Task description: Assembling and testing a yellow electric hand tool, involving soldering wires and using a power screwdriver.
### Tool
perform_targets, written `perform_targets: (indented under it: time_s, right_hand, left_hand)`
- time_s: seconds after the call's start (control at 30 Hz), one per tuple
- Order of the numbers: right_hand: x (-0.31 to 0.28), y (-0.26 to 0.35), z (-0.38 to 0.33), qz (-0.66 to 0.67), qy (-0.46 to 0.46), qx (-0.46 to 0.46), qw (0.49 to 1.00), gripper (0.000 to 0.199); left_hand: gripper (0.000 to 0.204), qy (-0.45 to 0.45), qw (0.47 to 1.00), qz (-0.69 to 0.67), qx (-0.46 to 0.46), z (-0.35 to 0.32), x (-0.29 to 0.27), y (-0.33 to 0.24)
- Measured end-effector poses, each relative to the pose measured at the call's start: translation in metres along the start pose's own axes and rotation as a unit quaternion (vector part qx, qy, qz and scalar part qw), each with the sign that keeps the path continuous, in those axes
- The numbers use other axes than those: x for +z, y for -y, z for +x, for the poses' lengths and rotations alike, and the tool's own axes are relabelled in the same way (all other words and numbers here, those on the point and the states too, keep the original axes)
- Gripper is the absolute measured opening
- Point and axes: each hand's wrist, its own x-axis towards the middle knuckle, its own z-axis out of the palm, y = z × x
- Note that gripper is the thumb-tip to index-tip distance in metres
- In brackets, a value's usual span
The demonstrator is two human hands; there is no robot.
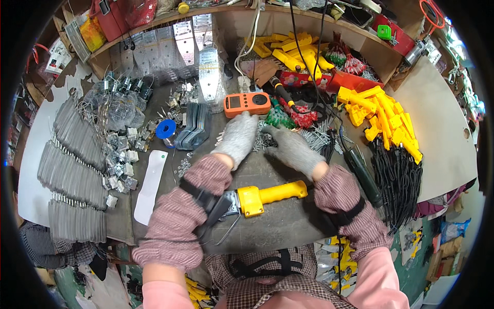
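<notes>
A cluttered grey workbench (288, 226) fills the view, with a curved shelf (216, 13) along its back. Stacks of silver metal strips (72, 170) lie far left, and heaps of yellow plastic handles (383, 118) sit right beside a bundle of black cables (399, 180).

Near the front edge lies a yellow-handled tool (267, 195), its long axis running left to right, metal end toward the left forearm, well below both palms.

An orange meter (247, 104) with a dark screen sits just beyond the fingers; a red box (303, 79) stands behind it, and a white oblong label strip (152, 185) lies at left. A blue wire spool (165, 129) stands near it.

The left hand (237, 138) and right hand (294, 148), both in grey gloves, rest flat and spread, gripping nothing, on a pile of small screws (264, 139) lying between and under the fingertips. Both are about equally near it.
</notes>
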Motion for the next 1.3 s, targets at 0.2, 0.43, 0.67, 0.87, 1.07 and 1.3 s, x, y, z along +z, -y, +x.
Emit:
perform_targets:
  time_s: [0.2, 0.43, 0.67, 0.87, 1.07, 1.3]
  right_hand:
    - [0.005, -0.032, 0.024, -0.023, 0.037, 0.057, 0.997, 0.033]
    - [-0.033, -0.007, 0.001, 0.039, -0.073, 0.040, 0.996, 0.023]
    - [-0.048, 0.005, -0.133, 0.202, -0.071, 0.146, 0.966, 0.021]
    - [-0.025, 0.010, -0.162, 0.167, -0.085, 0.120, 0.975, 0.021]
    - [-0.017, -0.001, -0.165, 0.139, -0.094, 0.077, 0.983, 0.018]
    - [-0.005, -0.021, -0.178, 0.108, -0.110, -0.029, 0.988, 0.021]
  left_hand:
    - [0.030, -0.037, 0.991, -0.110, 0.064, 0.017, 0.010, -0.017]
    - [0.032, -0.084, 0.988, -0.109, 0.065, 0.009, 0.009, -0.007]
    - [0.024, 0.165, 0.937, -0.298, 0.069, -0.047, -0.033, -0.070]
    - [0.023, 0.219, 0.903, -0.361, 0.080, -0.062, -0.029, -0.096]
    - [0.025, 0.232, 0.908, -0.334, 0.101, -0.058, -0.018, -0.105]
    - [0.038, 0.121, 0.944, -0.142, 0.273, -0.089, -0.021, -0.094]
